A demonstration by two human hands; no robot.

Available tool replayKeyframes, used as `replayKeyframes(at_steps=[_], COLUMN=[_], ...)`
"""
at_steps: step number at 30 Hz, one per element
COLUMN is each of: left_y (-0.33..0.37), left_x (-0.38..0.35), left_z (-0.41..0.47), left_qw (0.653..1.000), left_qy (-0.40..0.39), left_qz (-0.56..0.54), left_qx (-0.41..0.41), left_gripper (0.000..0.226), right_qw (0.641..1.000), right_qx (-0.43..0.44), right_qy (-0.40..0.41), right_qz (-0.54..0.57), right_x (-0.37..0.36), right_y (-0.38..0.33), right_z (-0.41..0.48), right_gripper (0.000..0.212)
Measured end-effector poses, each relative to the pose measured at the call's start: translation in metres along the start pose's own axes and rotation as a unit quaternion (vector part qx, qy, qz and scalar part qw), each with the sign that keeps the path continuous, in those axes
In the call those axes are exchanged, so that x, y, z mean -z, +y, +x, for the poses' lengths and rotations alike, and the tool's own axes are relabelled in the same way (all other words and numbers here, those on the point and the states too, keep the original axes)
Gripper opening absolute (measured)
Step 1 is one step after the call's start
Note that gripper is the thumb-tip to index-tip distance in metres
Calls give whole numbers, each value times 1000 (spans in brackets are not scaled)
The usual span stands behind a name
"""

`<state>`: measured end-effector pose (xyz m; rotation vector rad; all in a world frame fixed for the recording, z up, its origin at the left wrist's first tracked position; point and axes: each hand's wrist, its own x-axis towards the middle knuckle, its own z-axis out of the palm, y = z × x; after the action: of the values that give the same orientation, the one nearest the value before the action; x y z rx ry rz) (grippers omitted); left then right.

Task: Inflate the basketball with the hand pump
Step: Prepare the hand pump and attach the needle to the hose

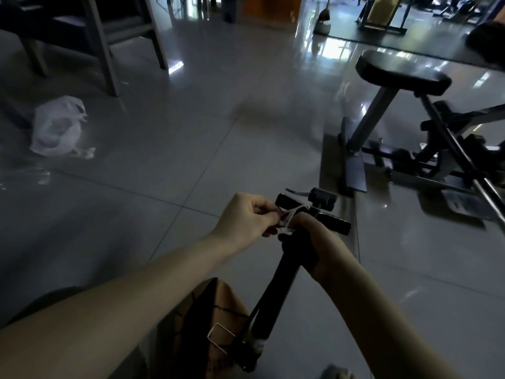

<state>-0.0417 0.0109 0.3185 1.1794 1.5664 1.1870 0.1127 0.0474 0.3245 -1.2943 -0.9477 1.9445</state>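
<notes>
- basketball (216,310): mostly hidden behind left forearm and pump (276,294)
- pump base: too dark to make out
- right hand (314,242): fingers hidden around the pump

- Floor (191,138): glossy, smooth tiles that mirror the light.
- Hand pump (276,291): matt black barrel.
- Basketball (202,318): brown, rough-grained skin with dark seams.
- Bag (56,127): thin, crinkled white plastic.
- Bench (401,72): padded matt black seat, grey metal post.
</notes>
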Motion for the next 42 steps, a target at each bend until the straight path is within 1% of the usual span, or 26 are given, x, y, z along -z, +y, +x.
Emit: replayKeyframes(at_steps=[3, 5, 7, 10, 13, 17, 19, 21, 23, 26, 28, 30, 32, 36, 40, 42], left_y=[-2, -5, -5, -3, -3, -6, -5, -2, 0, 1, 3, 5, 7, 6, 6, 6], left_x=[-6, -9, -13, -18, -23, -26, -30, -33, -33, -30, -28, -29, -29, -27, -27, -26], left_z=[2, 1, -1, -4, -7, -7, -6, -7, -7, -5, -4, -4, -5, -3, -2, -3], left_qw=[997, 987, 974, 970, 966, 970, 976, 983, 989, 991, 989, 984, 980, 982, 986, 986], left_qy=[11, 17, 21, 14, -3, -44, -52, -64, -81, -105, -124, -151, -167, -152, -126, -122], left_qz=[76, 149, 210, 225, 239, 226, 201, 165, 125, 76, 45, 16, 8, 26, 95, 108], left_qx=[-27, -56, -77, -90, -100, -78, -66, -41, -6, 42, 66, 89, 104, 109, 53, 33], left_gripper=[14, 11, 10, 8, 10, 14, 14, 15, 16, 20, 24, 27, 29, 34, 39, 40], right_qw=[1000, 999, 998, 991, 987, 980, 976, 973, 976, 982, 988, 993, 994, 991, 988, 988], right_qx=[8, 9, 21, 69, 117, 135, 138, 139, 132, 117, 99, 80, 73, 80, 82, 77], right_qy=[24, 24, 6, -18, 9, 60, 86, 98, 91, 68, 63, 62, 58, 43, 47, 49], right_qz=[-5, -26, -59, -116, -111, -135, -147, -154, -145, -128, -97, -67, -62, -97, -125, -121], right_x=[5, 9, 15, 20, 21, 24, 29, 34, 36, 35, 34, 34, 34, 34, 35, 35], right_y=[0, 0, -2, -3, 1, 5, 3, 1, -1, -2, -2, -2, -1, -3, -3, -2], right_z=[-5, -7, -10, -14, -15, -13, -9, -8, -9, -13, -14, -13, -12, -13, -13, -13], right_gripper=[14, 15, 18, 25, 21, 5, 4, 9, 11, 3, 6, 4, 4, 5, 3, 4])
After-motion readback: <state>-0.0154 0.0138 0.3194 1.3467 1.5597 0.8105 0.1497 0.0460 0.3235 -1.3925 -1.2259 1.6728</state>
